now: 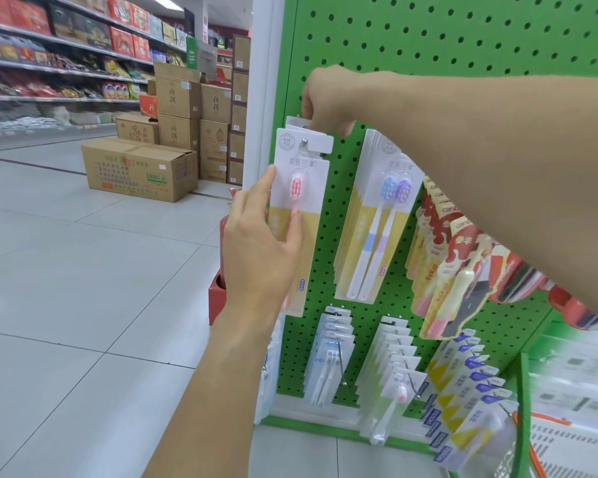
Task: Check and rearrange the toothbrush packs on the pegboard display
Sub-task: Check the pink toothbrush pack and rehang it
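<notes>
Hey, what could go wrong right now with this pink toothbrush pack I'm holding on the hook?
1. The pink toothbrush pack sits at the hook's tip; it may slide off if the left hand lets go.
2. The right hand pinches the packs behind; tugging might tear their hang holes.
3. The right forearm crosses the red packs and could knock them.

Pale tiled floor (66, 270), stacked cardboard boxes (187, 112), stocked shelves (49, 56).

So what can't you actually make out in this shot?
- Right hand fingertips: hidden behind the pack tops, head view.
- Packs behind the pink pack: covered by it, uncountable.
- Pink pack's lower left: hidden by the left hand.
- Red packs: partly hidden by the right forearm.
- Lower-right packs: blurred.
</notes>
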The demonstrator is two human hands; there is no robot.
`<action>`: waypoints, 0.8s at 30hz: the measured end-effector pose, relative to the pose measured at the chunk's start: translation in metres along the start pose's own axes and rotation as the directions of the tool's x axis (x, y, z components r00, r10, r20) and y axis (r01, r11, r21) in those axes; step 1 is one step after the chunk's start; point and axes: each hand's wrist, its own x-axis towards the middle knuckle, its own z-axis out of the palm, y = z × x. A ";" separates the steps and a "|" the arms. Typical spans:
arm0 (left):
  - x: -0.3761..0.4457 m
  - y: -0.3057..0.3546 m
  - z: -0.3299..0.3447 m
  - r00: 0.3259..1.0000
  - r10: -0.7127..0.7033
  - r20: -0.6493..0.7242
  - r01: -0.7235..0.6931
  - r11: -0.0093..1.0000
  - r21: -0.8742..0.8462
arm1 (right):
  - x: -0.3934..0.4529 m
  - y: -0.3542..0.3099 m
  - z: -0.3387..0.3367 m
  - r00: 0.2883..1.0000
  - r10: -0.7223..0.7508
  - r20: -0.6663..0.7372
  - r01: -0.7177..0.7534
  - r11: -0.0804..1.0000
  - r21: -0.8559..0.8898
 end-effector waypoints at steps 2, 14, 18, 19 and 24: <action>0.002 -0.001 -0.001 1.000 0.006 0.003 -0.006 1.000 0.001 | 0.001 -0.001 0.001 1.000 0.002 0.013 -0.002 1.000 0.001; 0.006 -0.001 0.004 0.999 0.022 -0.035 -0.021 0.999 0.037 | -0.007 0.003 -0.010 0.997 -0.070 0.040 0.059 0.972 0.228; 0.009 -0.001 0.004 0.999 0.020 -0.037 -0.018 0.999 0.044 | -0.004 0.002 -0.010 0.997 -0.063 0.032 0.055 0.977 0.205; 0.010 -0.001 0.005 0.999 0.019 -0.035 -0.017 0.999 0.042 | -0.004 0.001 -0.011 0.998 -0.055 0.024 0.050 0.982 0.184; 0.011 0.001 0.011 1.000 0.006 -0.014 -0.005 0.999 0.042 | -0.005 -0.009 -0.020 0.997 -0.055 0.045 0.045 0.980 0.193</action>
